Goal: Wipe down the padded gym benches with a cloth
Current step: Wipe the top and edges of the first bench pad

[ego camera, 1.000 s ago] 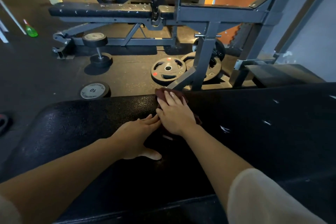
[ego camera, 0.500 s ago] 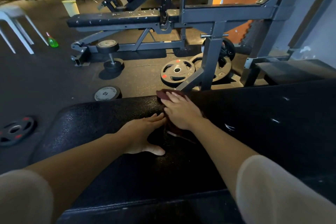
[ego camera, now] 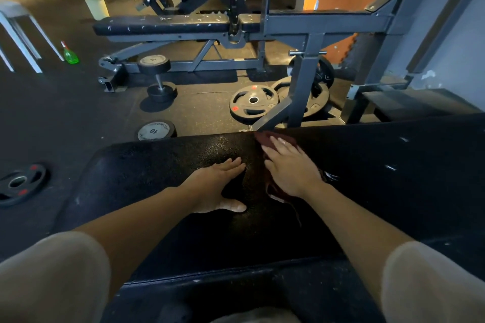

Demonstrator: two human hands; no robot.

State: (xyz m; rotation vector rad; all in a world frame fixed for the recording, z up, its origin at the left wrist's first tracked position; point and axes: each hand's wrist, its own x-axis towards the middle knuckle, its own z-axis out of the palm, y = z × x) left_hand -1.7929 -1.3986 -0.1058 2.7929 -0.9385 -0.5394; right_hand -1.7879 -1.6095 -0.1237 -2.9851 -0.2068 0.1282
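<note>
Pressing flat, your right hand (ego camera: 291,169) lies fingers-together on the dark maroon cloth (ego camera: 273,139), pinning it against the far edge of the black textured padded bench (ego camera: 157,165); cloth shows beyond the fingertips and under the wrist. Your left hand (ego camera: 215,186) rests just beside it, palm down on bare padding, fingers extended and thumb spread wide, holding nothing.

Past your left hand, on the floor, a round grey-faced weight plate (ego camera: 156,130) reads "10"; smaller lettering around its rim is too blurred to read. Beyond your right hand lie black weight plates with red marks (ego camera: 253,102), and behind them stands a second black padded bench on a grey steel frame (ego camera: 162,25). Far to your left stands a green spray bottle (ego camera: 70,54).

Compared with half a second ago, your right hand and the cloth sit slightly farther right, opening a small gap from your left fingertips, and your view has drawn back.
</note>
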